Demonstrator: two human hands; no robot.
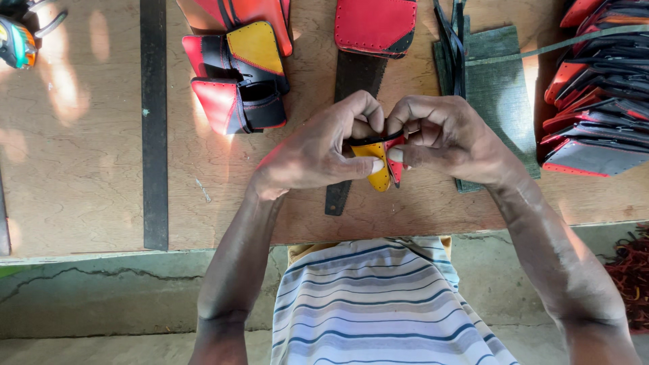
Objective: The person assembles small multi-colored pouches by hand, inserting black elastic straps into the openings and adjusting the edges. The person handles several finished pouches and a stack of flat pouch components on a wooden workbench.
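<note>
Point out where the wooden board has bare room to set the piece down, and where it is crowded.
Bare wood lies left of the long dark ruler, out to the tape measure, and between the ruler and the left hand. Crowded: the red and yellow pieces top centre, and the stack of pieces beside the right hand.

Wearer | shirt [382, 304]: white with grey and dark blue horizontal stripes | yellow garment edge at collar | forearms bare, no sleeves, no jewellery

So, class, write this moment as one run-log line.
left hand: pinching small yellow-and-red leather piece | right hand: gripping same piece | beneath: dark handsaw on wooden table
</note>
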